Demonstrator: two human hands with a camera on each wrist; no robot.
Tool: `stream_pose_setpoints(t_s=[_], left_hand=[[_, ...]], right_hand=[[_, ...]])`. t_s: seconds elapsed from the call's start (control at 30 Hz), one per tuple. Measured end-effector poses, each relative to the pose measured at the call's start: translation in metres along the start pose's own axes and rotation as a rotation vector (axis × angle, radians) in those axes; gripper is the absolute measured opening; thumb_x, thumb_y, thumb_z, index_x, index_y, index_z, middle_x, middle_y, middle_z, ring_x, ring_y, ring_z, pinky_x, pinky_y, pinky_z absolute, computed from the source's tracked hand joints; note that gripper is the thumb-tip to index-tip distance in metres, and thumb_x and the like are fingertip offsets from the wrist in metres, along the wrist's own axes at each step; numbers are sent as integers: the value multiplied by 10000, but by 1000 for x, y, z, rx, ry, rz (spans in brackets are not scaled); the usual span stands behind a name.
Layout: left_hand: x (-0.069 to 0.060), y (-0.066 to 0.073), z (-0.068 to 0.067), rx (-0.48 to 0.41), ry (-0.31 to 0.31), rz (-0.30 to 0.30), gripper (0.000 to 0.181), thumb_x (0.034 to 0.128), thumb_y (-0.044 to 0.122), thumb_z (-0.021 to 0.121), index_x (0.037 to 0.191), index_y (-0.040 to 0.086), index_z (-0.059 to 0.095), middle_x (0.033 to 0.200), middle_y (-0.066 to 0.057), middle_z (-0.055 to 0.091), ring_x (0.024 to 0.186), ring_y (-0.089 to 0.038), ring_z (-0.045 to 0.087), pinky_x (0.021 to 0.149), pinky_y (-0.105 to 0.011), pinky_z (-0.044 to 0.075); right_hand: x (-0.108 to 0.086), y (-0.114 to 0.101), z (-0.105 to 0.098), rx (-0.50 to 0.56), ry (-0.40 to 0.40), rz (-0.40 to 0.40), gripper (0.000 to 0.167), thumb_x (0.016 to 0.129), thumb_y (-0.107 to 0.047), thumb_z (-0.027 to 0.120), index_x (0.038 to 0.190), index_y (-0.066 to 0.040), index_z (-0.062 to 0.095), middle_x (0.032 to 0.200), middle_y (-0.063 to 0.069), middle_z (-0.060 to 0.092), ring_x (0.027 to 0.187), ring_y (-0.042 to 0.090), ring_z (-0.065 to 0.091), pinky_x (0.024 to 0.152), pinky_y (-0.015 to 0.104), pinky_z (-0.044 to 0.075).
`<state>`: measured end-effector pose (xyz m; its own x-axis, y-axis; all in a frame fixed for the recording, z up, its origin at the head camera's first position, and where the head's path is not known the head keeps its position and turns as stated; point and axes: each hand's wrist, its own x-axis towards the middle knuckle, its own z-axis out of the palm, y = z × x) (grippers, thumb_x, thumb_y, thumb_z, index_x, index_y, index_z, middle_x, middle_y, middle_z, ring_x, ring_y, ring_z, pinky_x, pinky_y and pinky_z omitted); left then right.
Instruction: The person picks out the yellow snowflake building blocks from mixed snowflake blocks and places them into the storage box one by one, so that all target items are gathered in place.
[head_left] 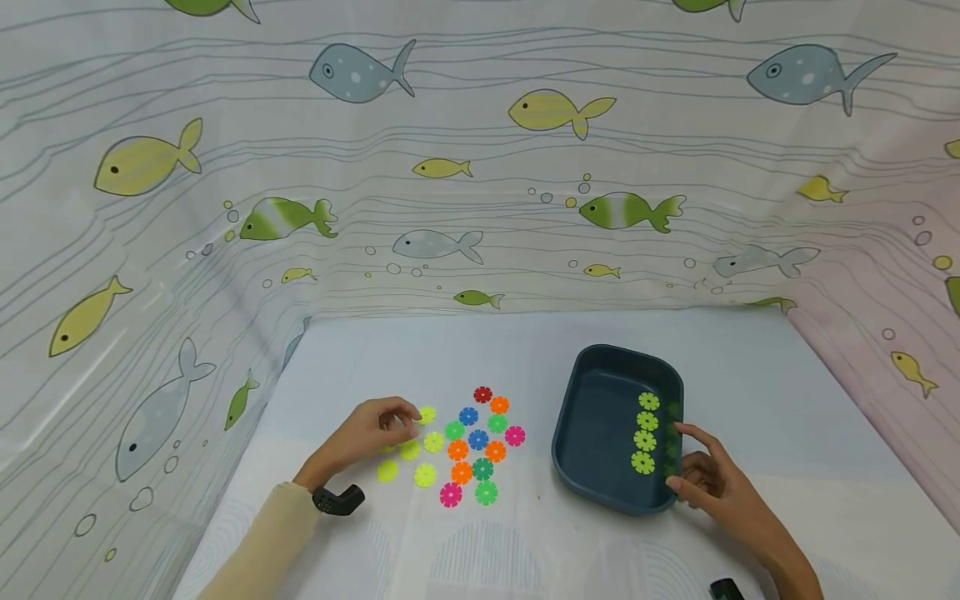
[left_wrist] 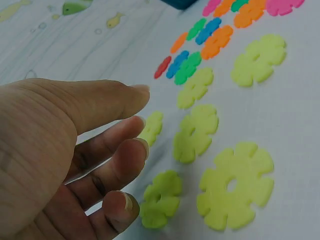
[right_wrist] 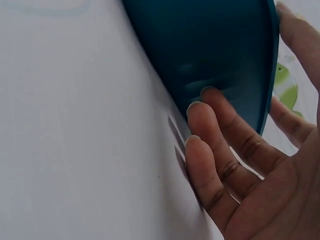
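Note:
The left hand hovers over the left side of the yellow flower-shaped pieces, thumb above loosely bent fingers. In the left wrist view, this hand shows nothing between its fingers; a yellow piece lies just beyond the index fingertip, partly hidden. The right hand holds the right side of a dark blue tray, inside which several yellow pieces stand in a column. Seen from the right wrist, the right hand has fingers against the outer wall of the tray and others at its rim.
Red, orange, blue, green and pink flower-shaped pieces lie between the yellow ones and the tray on the white table. A fish-patterned curtain rises behind the table and along both sides.

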<state>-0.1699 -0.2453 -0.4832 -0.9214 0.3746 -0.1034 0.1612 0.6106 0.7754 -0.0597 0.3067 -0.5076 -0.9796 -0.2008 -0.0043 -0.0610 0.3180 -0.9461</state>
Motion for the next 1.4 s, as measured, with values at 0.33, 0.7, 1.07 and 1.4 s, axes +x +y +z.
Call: stream_pose_setpoints(t_s=[0.33,0.7,1.07,1.4], left_hand=[[-18,-17,-14,-29,46,-54,265,882,228,835,1118,166,732,1041,0,696,737,-198,554,686,-278,459],[-29,-27,-20,-14,40,-103,395,814,252,893,1147,127,721,889,-53,639,690,-184,495,611,-271,404],[-28,-29,-17,18,40,-84,343,823,262,887,1105,154,726,1003,-45,628,714,-195,510,626,-277,420],[-24,-29,-19,-5,1,-45,255,885,218,832,1044,117,660,923,-52,613,686,-175,516,612,-264,429]], right_hand=[[-1,-1,1,-19,12,7,757,1010,-144,681,1611,-165,222,1020,202,632,765,280,656,645,357,549],[-1,0,1,-22,11,-2,755,1010,-148,681,1610,-163,223,1021,199,635,755,277,649,634,355,540],[-1,0,2,-21,13,10,759,1011,-163,683,1613,-182,223,1017,203,635,764,282,657,650,362,551],[-1,1,2,-19,13,13,756,1012,-158,680,1615,-183,223,1021,204,632,766,283,659,651,361,552]])
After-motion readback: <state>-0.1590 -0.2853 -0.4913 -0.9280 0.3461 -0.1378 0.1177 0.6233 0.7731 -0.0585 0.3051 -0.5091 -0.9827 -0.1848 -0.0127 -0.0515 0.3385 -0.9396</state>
